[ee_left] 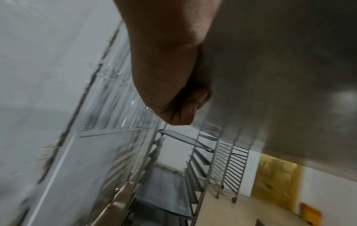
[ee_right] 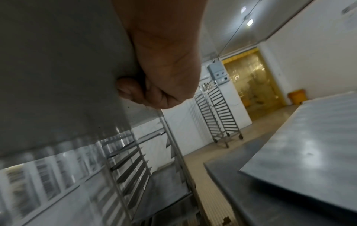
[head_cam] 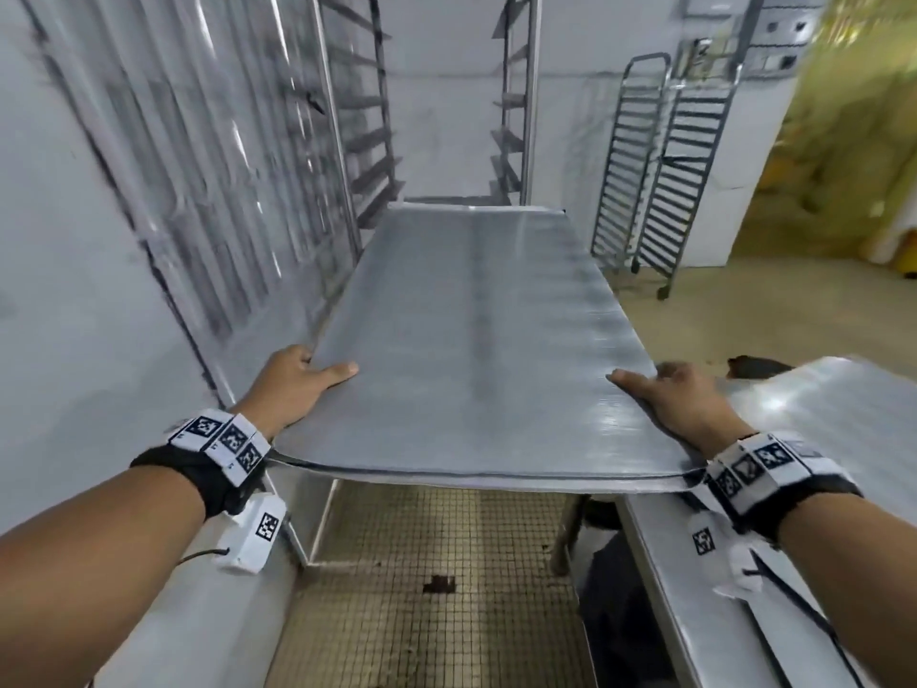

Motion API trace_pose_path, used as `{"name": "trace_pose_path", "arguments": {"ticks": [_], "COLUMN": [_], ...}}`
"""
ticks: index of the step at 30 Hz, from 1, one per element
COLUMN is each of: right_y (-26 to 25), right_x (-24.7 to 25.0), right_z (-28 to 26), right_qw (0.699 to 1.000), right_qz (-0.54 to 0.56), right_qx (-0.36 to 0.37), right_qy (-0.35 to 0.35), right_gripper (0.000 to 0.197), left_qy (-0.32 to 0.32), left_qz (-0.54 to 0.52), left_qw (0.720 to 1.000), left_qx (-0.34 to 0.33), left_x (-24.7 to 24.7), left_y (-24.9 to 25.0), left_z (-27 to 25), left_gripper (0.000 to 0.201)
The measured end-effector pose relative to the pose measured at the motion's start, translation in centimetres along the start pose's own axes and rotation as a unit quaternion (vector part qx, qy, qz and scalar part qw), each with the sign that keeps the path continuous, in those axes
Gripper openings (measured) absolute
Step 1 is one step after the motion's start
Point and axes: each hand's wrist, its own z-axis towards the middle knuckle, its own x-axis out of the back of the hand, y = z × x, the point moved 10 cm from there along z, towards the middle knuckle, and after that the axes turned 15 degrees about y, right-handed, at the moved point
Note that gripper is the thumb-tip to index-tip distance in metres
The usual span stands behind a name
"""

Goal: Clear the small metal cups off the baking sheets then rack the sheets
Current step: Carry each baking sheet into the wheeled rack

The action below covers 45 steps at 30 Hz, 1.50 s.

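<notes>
Carrying the sheet [head_cam: 476, 350] level toward the rack [head_cam: 431, 96], the person risks most at the entry — if the far edge meets the rack off-square or between two runner levels, a corner could jam on an upright or drop past a ledge, and the long sheet would tip. A second sheet [head_cam: 838, 414] lies on the table [head_cam: 694, 578] just beside the right wrist, so a swing that way could knock it (the gap looks narrow).

The left hand [head_cam: 297, 384] and right hand [head_cam: 675, 394] each pinch a near corner: thumbs on top, fingers [ee_left: 195, 104] curled under the edge.

The sheet is held in the air over the tiled floor [head_cam: 422, 588], its far end close to the rack's mouth. It is long, flat, dull grey metal with a thin rolled rim, and bare — no cups on it.
</notes>
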Motion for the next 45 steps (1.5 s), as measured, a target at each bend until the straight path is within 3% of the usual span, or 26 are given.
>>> {"name": "trace_pose_path", "arguments": {"ticks": [2,4,8,11,20,26,28,35,38,41,45], "right_y": [0.2,0.7,2.7,3.0,3.8,4.7,4.7,6.1,7.1,8.1,9.8], "right_x": [-3.1,-6.4,-12.3,-15.7,-21.9,-24.7,-25.5,-30.0,-32.3,-34.3,-36.1], "right_z": [0.4,0.9,2.1,3.2,7.7,11.6,13.2,18.4,21.1,23.1,25.4], "right_qw": [0.999,0.998,0.994,0.992,0.993,0.993,0.993,0.989,0.987,0.984,0.981], "right_qz": [-0.02,-0.018,0.006,-0.009,-0.042,-0.042,-0.049,-0.066,-0.082,-0.09,-0.103], "right_qx": [-0.002,-0.002,-0.039,-0.04,-0.063,-0.079,-0.084,-0.092,-0.088,-0.09,-0.103], "right_qy": [-0.025,-0.055,-0.105,-0.116,-0.088,-0.076,-0.07,-0.091,-0.103,-0.123,-0.129], "right_gripper": [0.059,0.062,0.072,0.059,0.059,0.058,0.056,0.049,0.046,0.043,0.052], "left_qy": [0.01,0.023,0.017,-0.006,-0.049,-0.049,-0.052,-0.048,-0.048,-0.046,-0.028], "left_qz": [0.02,0.03,0.038,0.05,0.084,0.096,0.107,0.159,0.16,0.152,0.133], "left_qw": [1.0,0.999,0.998,0.997,0.993,0.992,0.99,0.984,0.984,0.984,0.987], "left_qx": [0.019,0.036,0.049,0.056,0.061,0.069,0.07,0.065,0.068,0.076,0.083], "left_x": [1.2,2.0,1.7,0.3,-3.7,-6.5,-7.8,-12.7,-14.8,-16.4,-17.8], "left_y": [-2.4,-4.5,-8.4,-11.2,-15.1,-16.4,-17.9,-20.1,-20.4,-21.1,-21.8], "left_z": [0.3,0.5,2.7,6.1,16.0,20.6,22.2,26.4,28.1,29.6,31.4], "left_gripper": [0.072,0.048,0.038,0.048,0.091,0.079,0.087,0.077,0.067,0.042,0.048]}}
